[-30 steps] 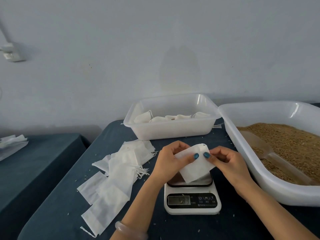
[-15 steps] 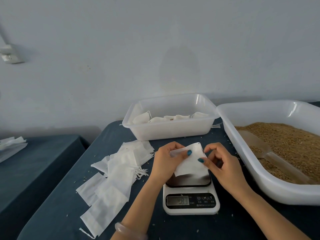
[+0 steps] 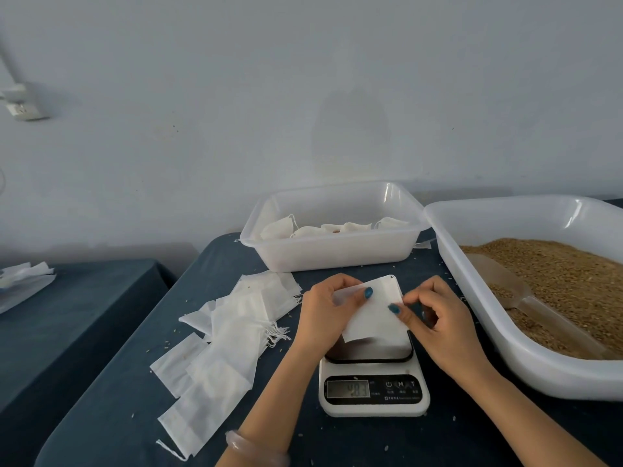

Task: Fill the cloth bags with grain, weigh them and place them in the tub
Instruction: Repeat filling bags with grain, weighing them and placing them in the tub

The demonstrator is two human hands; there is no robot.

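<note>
L hand (image 3: pixel 322 313) pinches a flat white cloth bag (image 3: pixel 374 311) by its left edge, thumb across the front, fingers curled behind. R hand (image 3: pixel 445 323) pinches the bag's right edge btwn thumb and forefinger, other fingers curled in. The bag hangs tilted over the platform of a white digital scale (image 3: pixel 374 407); whether it touches the platform, can't tell. Display is lit, digits too blurred to read. A pale bangle (image 3: pixel 256 449) sits on the L wrist. Left of the scale, a loose pile of empty bags (image 3: pixel 236 335) sprawls on the dark blue table (image 3: pixel 128 416). On the far side, a clear tub (image 3: pixel 333 256) holds several filled bags (image 3: pixel 340 228). At right, a bigger white tray (image 3: pixel 539 375) holds grain (image 3: pixel 566 274) w/ a scoop (image 3: pixel 502 284) lying in it. Stray grains dot the tabletop.
</note>
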